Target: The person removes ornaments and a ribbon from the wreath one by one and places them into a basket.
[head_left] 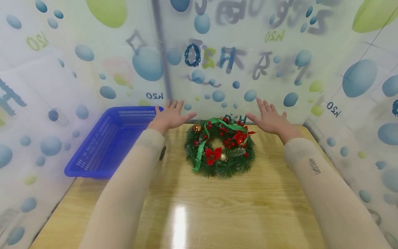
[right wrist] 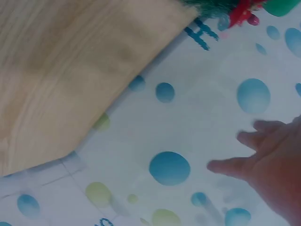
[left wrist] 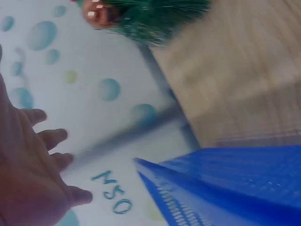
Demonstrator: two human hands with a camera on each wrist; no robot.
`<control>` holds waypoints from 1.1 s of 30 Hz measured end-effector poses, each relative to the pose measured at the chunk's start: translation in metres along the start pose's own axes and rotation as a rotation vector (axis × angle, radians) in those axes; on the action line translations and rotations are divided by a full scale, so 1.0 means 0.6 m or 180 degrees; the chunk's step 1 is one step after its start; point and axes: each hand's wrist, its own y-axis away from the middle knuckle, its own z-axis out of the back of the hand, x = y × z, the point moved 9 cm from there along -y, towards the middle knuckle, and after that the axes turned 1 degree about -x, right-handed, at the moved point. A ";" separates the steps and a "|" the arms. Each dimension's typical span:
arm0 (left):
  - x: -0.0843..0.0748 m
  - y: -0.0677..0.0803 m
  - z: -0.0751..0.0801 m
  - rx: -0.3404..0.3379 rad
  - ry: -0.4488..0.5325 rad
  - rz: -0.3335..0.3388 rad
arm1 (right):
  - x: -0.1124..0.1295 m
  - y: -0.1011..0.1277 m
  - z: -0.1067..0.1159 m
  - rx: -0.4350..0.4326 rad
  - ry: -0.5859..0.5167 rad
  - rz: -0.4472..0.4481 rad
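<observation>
Our left hand [head_left: 169, 116] and right hand [head_left: 270, 119] hovered spread above the wreath [head_left: 220, 148] — best lowered evenly, gripping both sides.

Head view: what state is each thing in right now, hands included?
Left hand: open, fingers spread, holding nothing.
Right hand: open, fingers spread, holding nothing.
Wreath: flat on the table, between the hands, untouched.
Blue basket: upright at the table's left edge, nothing visible inside.

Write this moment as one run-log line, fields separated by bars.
left hand: open, above table, beside basket | right hand: open, right of wreath | wreath: flat on table, untouched | basket: at table's left edge
</observation>
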 end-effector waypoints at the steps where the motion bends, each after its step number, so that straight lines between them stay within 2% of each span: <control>1: -0.003 0.003 0.003 0.0027 0.0038 -0.0023 | 0.003 0.002 0.000 0.0055 -0.0037 0.0009; 4: -0.021 0.013 0.001 0.0158 0.0200 -0.0171 | 0.006 0.016 -0.006 0.0305 -0.0202 0.0052; 8: -0.049 0.040 -0.019 0.0282 0.0507 -0.0332 | -0.015 0.047 -0.040 0.0804 -0.0410 0.0019; 12: -0.060 0.081 -0.046 0.0275 0.0694 -0.0316 | -0.054 0.080 -0.093 0.1246 -0.0510 -0.0067; 15: -0.059 0.113 -0.065 0.0244 0.0822 -0.0266 | -0.068 0.095 -0.133 0.1424 -0.0573 0.0007; 19: -0.058 0.152 -0.086 0.0168 0.1082 -0.0244 | -0.062 0.104 -0.171 0.1516 -0.0674 0.0193; 23: -0.065 0.177 -0.108 0.0115 0.1294 -0.0248 | -0.053 0.100 -0.184 0.1388 -0.0713 0.0250; 26: -0.068 0.182 -0.126 0.0094 0.1361 -0.0237 | -0.045 0.093 -0.189 0.1277 -0.0690 0.0252; 30: -0.074 0.178 -0.152 0.0081 0.1374 -0.0213 | -0.036 0.088 -0.202 0.1318 -0.0637 0.0231; 33: -0.091 0.178 -0.162 0.0052 0.1448 -0.0318 | -0.034 0.089 -0.207 0.1352 -0.0666 0.0175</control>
